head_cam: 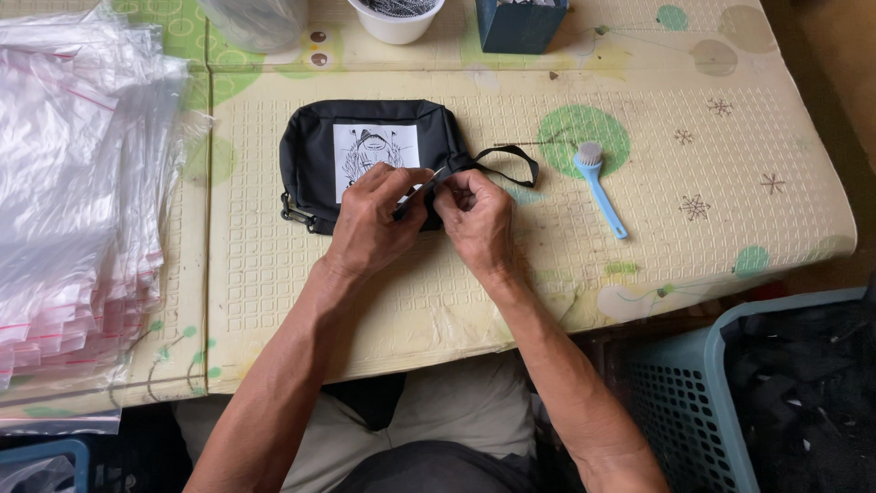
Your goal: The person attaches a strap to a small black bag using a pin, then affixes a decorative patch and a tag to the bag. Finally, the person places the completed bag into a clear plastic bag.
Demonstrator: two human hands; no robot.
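A small black fabric pouch [315, 146] with a white printed patch lies flat on the pale foam mat [383, 283]. Its black strap loop [511, 157] trails to the right. My left hand [370, 219] rests on the pouch's lower right part and pinches a thin dark tool [422, 187] that looks like small snips. My right hand [476, 215] pinches the pouch's right edge beside the tool, fingers closed on the fabric. Both hands meet at that corner and hide it.
A light blue brush [599, 187] lies right of the strap. A thick stack of clear plastic bags [73, 192] fills the left. A white bowl [397, 23] and a dark box [520, 26] stand at the back. A teal basket [693, 402] of black items sits lower right.
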